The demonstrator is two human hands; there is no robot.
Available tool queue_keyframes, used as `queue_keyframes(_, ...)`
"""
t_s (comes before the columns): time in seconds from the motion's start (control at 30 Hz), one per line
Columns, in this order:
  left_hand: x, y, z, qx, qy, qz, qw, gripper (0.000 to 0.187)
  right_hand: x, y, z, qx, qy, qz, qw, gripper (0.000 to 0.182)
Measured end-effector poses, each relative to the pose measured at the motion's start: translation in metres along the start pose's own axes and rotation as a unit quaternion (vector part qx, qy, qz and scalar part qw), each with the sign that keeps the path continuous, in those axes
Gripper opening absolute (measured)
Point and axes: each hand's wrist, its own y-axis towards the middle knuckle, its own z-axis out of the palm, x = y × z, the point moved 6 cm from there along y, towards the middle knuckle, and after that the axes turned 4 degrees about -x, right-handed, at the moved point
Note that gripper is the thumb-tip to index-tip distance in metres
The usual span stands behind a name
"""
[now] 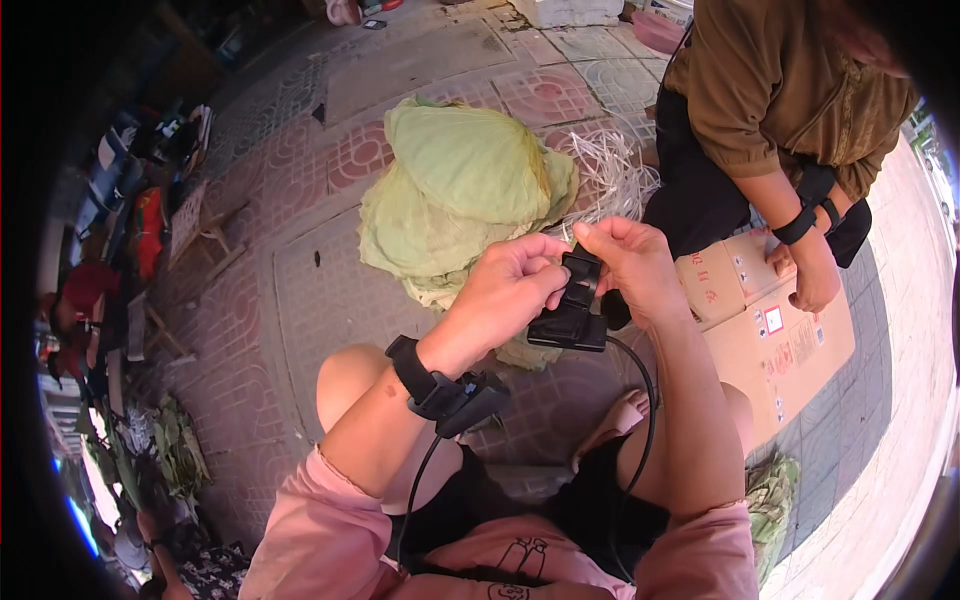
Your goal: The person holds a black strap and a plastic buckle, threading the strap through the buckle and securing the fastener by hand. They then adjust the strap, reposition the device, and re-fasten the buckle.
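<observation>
My left hand (512, 282) and my right hand (640, 262) are close together in front of me, fingers curled in a pinch. Whatever lies between the fingertips is too small to make out. A black strapped device (572, 318) with a cable sits by my right wrist and covers part of the fingers. Another black wrist device (450, 395) is strapped to my left wrist. Just beyond my hands, a stack of large pale green leaves (465, 165) lies on the paving. A tangle of white plastic strands (612, 175) lies right of the leaves, close to my right hand.
At the right sits another person (780, 110) in a brown jacket, hands over a flattened cardboard box (785, 350). More leaves (772, 505) lie beside my right knee. A small wooden stool (200, 235) and dried leaf bundles (178, 445) are at the left.
</observation>
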Motion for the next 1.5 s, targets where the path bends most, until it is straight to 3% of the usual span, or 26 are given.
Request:
queue_keyframes(0.1, 0.001, 0.002, -0.013, -0.06, 0.149, 0.132, 0.978, 0.028, 0.009, -0.008, -0.001, 0.032, 0.001, -0.01, 0.999, 0.021)
queue_keyframes(0.2, -0.011, -0.012, -0.003, -0.019, 0.037, 0.019, 0.999, 0.025, 0.004, -0.013, 0.003, 0.024, 0.031, -0.02, 0.999, 0.021)
queue_keyframes(0.3, 0.0, -0.006, 0.001, -0.003, -0.1, 0.007, 0.995, 0.019, 0.005, -0.015, 0.005, 0.016, 0.05, -0.042, 0.998, 0.021)
queue_keyframes(0.67, 0.008, 0.001, 0.008, -0.012, -0.055, 0.007, 0.998, 0.012, -0.007, 0.001, -0.006, -0.077, -0.001, -0.046, 0.996, 0.021)
queue_keyframes(0.77, 0.013, -0.003, 0.008, 0.002, -0.025, -0.014, 1.0, 0.013, 0.007, 0.009, -0.027, -0.177, -0.126, -0.111, 0.97, 0.022)
queue_keyframes(0.9, 0.009, -0.001, 0.0, -0.021, 0.012, 0.012, 1.0, 0.016, -0.003, 0.006, -0.012, -0.041, -0.016, -0.03, 0.999, 0.024)
queue_keyframes(1.0, 0.009, -0.001, 0.002, -0.007, -0.007, 0.059, 0.998, 0.018, 0.003, -0.004, -0.007, -0.058, 0.145, 0.031, 0.987, 0.031)
queue_keyframes(1.1, -0.002, -0.008, -0.001, -0.025, -0.086, 0.017, 0.996, 0.021, -0.004, -0.019, 0.01, 0.061, 0.095, 0.1, 0.989, 0.05)
queue_keyframes(1.13, -0.002, -0.007, -0.002, -0.025, -0.097, 0.027, 0.995, 0.022, -0.004, -0.023, 0.013, 0.092, 0.081, 0.117, 0.986, 0.049)
queue_keyframes(1.5, -0.014, -0.007, -0.006, -0.09, -0.127, 0.072, 0.985, 0.024, -0.013, -0.022, -0.004, 0.01, 0.108, 0.073, 0.991, 0.022)
